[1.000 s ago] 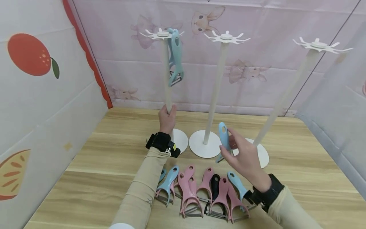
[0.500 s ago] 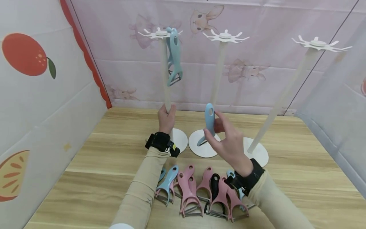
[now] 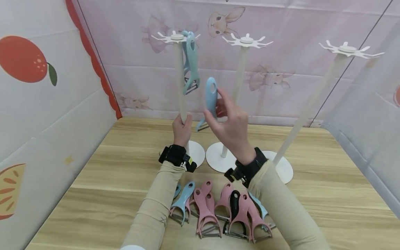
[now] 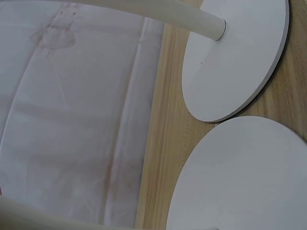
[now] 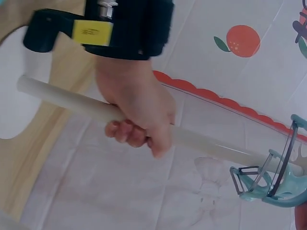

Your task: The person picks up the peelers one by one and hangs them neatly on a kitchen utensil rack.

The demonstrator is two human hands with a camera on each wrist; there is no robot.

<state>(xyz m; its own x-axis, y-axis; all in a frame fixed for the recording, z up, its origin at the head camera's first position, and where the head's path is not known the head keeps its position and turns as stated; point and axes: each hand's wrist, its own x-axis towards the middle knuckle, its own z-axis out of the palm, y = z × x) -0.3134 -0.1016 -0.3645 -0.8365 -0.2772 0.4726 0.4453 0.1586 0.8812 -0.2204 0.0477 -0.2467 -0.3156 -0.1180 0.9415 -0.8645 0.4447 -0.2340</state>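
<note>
My left hand (image 3: 182, 130) grips the lower part of the left stand's white pole (image 3: 180, 76); the right wrist view shows its fingers wrapped round that pole (image 5: 206, 143). Between thumb and fingers, my right hand (image 3: 232, 128) holds a light blue peeler (image 3: 210, 100) by its handle, hole end up and blade end down. This peeler is in the air between the left and middle poles. Teal peelers (image 3: 193, 59) hang from the left stand's hook top (image 3: 177, 37), overlapping each other. The left wrist view does not show the hand itself.
A middle stand (image 3: 247, 40) and a right stand (image 3: 347, 49) have hook tops with nothing hung on them. On the table (image 3: 103, 180), several pink peelers (image 3: 204, 208), blue ones (image 3: 184, 198) and a black one (image 3: 235, 203) lie near me. Cloth walls (image 3: 150, 86) surround the table.
My right hand has carried the light blue peeler up and to the left, from in front of the right stand toward the left stand. The left hand still holds the pole.
</note>
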